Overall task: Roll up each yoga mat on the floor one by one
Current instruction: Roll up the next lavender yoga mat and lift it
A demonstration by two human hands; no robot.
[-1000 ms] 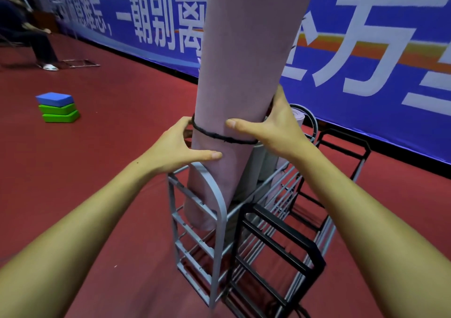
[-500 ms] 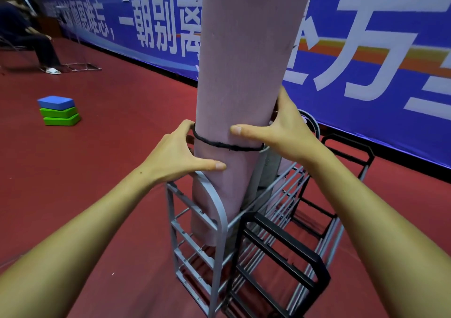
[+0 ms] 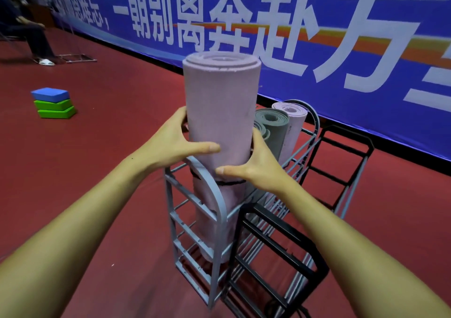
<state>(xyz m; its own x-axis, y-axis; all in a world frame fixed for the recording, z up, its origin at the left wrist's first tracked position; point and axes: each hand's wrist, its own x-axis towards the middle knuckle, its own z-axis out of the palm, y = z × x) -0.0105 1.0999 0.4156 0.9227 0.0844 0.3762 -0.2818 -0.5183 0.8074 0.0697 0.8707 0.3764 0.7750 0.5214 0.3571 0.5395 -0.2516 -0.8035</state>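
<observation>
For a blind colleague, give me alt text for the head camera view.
Both hands, left and right, hold a rolled pink yoga mat upright in a grey metal rack beside other rolled mats, on a red floor.

Red floor (image 3: 109, 171) under grey rack (image 3: 214, 210), black rack (image 3: 280, 244), perhaps foam blocks (image 3: 53, 103).

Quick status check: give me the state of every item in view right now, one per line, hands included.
Pink rolled mat: rolled, banded, upright, lower end inside the grey rack.
Black band: around the mat, near the rack's top.
Left hand: grips the mat's left side.
Right hand: grips the mat's right side.
Grey rack: upright, holding mats.
Grey mat: rolled, standing in rack.
Black rack: upright.
Foam blocks: stacked on floor.
</observation>
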